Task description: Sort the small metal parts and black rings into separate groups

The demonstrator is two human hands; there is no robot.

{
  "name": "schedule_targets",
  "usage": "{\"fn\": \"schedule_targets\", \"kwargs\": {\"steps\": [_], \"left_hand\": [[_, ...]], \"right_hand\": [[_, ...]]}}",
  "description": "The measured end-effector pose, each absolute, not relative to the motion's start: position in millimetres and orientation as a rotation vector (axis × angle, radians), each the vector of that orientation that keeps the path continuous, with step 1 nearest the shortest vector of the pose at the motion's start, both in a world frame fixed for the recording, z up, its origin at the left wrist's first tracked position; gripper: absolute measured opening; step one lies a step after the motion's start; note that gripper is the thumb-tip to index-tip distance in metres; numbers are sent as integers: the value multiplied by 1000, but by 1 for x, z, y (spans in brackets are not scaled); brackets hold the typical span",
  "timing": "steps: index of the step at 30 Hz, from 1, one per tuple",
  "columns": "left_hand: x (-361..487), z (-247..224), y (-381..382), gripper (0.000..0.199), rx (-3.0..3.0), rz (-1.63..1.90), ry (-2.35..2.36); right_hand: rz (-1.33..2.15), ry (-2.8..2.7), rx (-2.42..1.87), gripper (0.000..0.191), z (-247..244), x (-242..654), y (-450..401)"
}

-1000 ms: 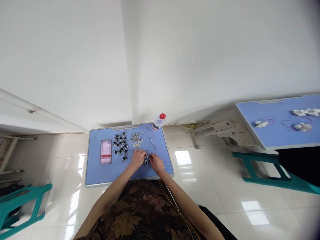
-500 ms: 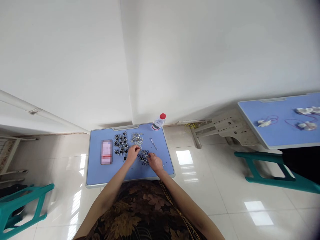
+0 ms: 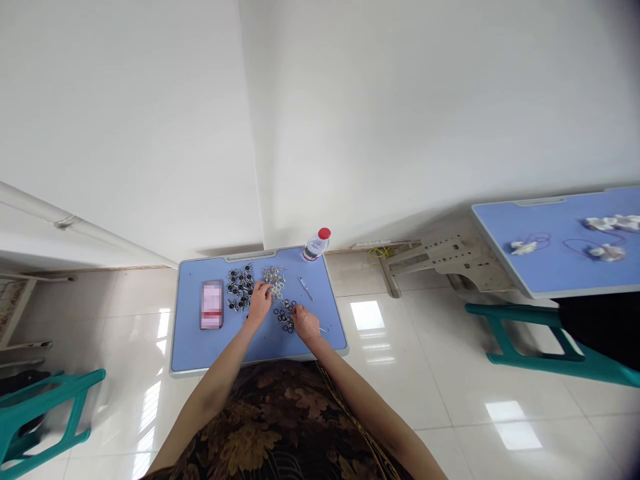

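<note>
On the blue table (image 3: pixel 193 353), my left hand (image 3: pixel 259 303) reaches over the lower edge of a pile of small silver metal pieces (image 3: pixel 274 275). Its fingers are bent together at the tips, and what is between them is too small to make out. My right hand (image 3: pixel 306 323) rests at the right side of a cluster of black rings (image 3: pixel 286 320), thumb and fingers pinched; whatever they hold is hidden. Left of my left hand lies a group of small metal parts with black round heads (image 3: pixel 241 283), partly behind that hand.
A phone (image 3: pixel 212 305) lies on the table's left part. A pen (image 3: pixel 306 289) and a red-capped bottle (image 3: pixel 316 245) are on the right side. Walls border the far edge. Teal stools (image 3: pixel 65 400) stand at both sides, and another blue table (image 3: pixel 530 220) is at right.
My left hand has moved a little left and up, from beside the black rings to the silver pieces. My right hand stays by the rings, having shifted only slightly.
</note>
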State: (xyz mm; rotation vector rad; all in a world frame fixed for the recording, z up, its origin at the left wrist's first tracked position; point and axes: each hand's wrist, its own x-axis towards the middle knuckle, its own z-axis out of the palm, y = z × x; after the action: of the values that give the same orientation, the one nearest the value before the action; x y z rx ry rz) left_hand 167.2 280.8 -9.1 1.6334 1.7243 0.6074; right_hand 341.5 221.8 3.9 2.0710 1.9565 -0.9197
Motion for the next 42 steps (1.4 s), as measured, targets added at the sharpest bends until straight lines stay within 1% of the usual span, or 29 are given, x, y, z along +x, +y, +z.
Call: {"fn": "schedule_targets", "kwargs": {"steps": [4,9,14,19,24,30,36,42], "left_hand": [[166,-9,266,30,1687,612,1695],[174,-9,247,30,1743,501,1517],[188,-6,241,30,1792,363,1341],[193,-3,247,23,1820,246,1327],[189,-1,248,24,1928,192,1373],[199,-1,244,17,2180,-26,1334],[205,-6,244,15,2231,-106,1354],[206,-5,243,21,2215,-78,1372]], "right_hand": [[-928,1956,2061,21,7,344,222],[-946,1962,2083,18,10,353,218],[-1082,1965,2171,20,10,360,216],[-1188,2047,2164,22,9,355,221],[-1116,2030,2230,23,6,356,223],[-964,2109,1992,30,6,359,216],[-906,2069,1967,23,2,352,215],[-914,2075,2006,18,-3,351,215]]}}
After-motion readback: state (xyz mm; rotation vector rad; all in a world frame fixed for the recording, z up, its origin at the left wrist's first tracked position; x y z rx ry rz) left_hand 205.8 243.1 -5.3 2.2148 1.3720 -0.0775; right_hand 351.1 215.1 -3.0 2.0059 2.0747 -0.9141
